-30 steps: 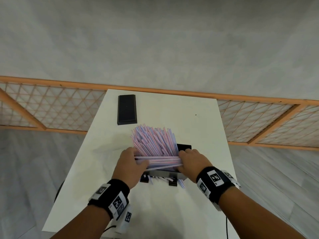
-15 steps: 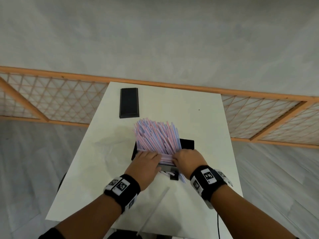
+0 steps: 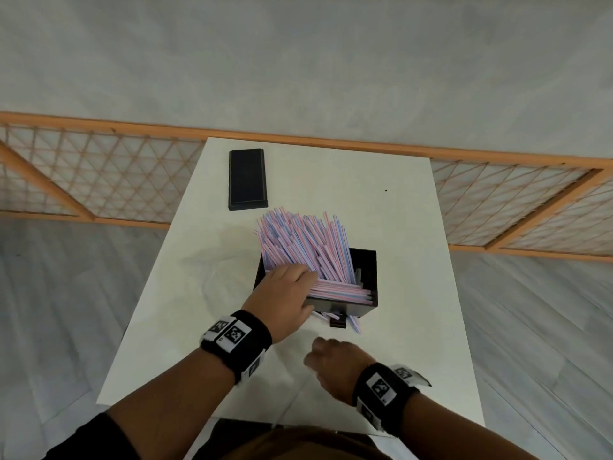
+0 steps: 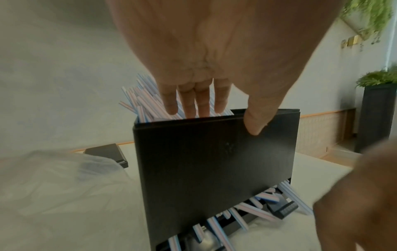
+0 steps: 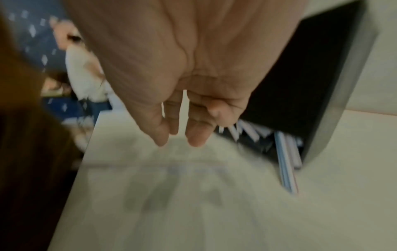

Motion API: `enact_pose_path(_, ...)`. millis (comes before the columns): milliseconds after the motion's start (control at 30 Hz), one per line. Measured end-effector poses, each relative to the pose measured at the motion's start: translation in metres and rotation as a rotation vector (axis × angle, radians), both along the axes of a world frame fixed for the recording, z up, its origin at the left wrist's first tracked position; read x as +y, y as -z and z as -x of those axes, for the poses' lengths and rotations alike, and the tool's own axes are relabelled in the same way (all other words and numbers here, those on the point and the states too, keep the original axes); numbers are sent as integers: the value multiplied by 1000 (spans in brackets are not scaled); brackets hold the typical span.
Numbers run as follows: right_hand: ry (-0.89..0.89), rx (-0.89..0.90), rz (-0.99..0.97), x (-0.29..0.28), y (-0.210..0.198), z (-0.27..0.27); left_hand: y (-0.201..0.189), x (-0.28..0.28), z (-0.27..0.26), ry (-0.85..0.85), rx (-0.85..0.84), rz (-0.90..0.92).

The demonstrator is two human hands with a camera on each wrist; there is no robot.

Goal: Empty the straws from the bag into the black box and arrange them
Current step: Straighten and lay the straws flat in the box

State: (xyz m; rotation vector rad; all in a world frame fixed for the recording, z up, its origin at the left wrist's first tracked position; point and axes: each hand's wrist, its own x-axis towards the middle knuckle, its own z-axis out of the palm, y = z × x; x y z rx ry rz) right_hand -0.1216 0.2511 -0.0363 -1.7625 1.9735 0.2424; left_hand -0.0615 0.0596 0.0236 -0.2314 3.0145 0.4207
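The black box [image 3: 366, 273] stands mid-table, packed with pink and blue straws [image 3: 298, 240] that lean out toward the far left. A flat layer of straws lies across its near side. My left hand [image 3: 285, 290] rests on the straws at the box's near left corner. In the left wrist view its straight fingers [image 4: 201, 105] reach into the straws [image 4: 141, 101] and the thumb lies on the box's front wall [image 4: 214, 161]. My right hand [image 3: 335, 363] hovers loosely curled and empty before the box [image 5: 300, 76]. A few straws [image 3: 353, 322] poke from under the box.
A black lid [image 3: 247, 179] lies at the far left of the white table [image 3: 398, 210]. A crumpled clear plastic bag [image 3: 219, 270] sits left of the box. A wooden lattice rail runs behind the table. Grey floor lies on both sides.
My right hand has let go of the straws and pulled back toward the table's near edge. My left hand has slid right, onto the straws in the box.
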Motion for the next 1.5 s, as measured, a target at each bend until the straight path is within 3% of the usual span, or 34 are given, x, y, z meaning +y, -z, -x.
enact_pose_path(200,-48,89,-25,19,63,-11,4,-3,7,30,-73,64)
enact_pose_path(300,-24,42,-62,15,61,-11,6,0,9,13,-87,53)
enact_pose_path(433,-34,27,-48,11,36,-8,1,-7,6,9,-94,-95)
enact_pose_path(533,106,-21,175,8,-9,2,-18,-22,1,-80,-6,-248)
enact_pose_path(633,220,83,448,2,-57,24,-38,-39,-1,-143,51,-266)
enact_pose_path(733,323,151,509,-17,-91,53,-52,-45,2,-212,124,-315)
enact_pose_path(800,369,147,481,-33,-102,70,-58,-43,4,-226,148,-311)
enact_pose_path(900,388,56,388,-50,-100,85,-53,-37,5,-119,96,-238)
enact_pose_path(1033,761,-90,483,-48,-92,101,-36,-25,8,0,14,-92)
enact_pose_path(1100,888,-76,401,-45,-88,110,-30,-17,9,17,2,-52)
enact_pose_path(1233,839,-36,221,-56,-79,114,-17,-9,10,49,-58,-3)
enact_pose_path(1500,796,-188,131,-88,-69,110,12,-7,5,137,-40,5)
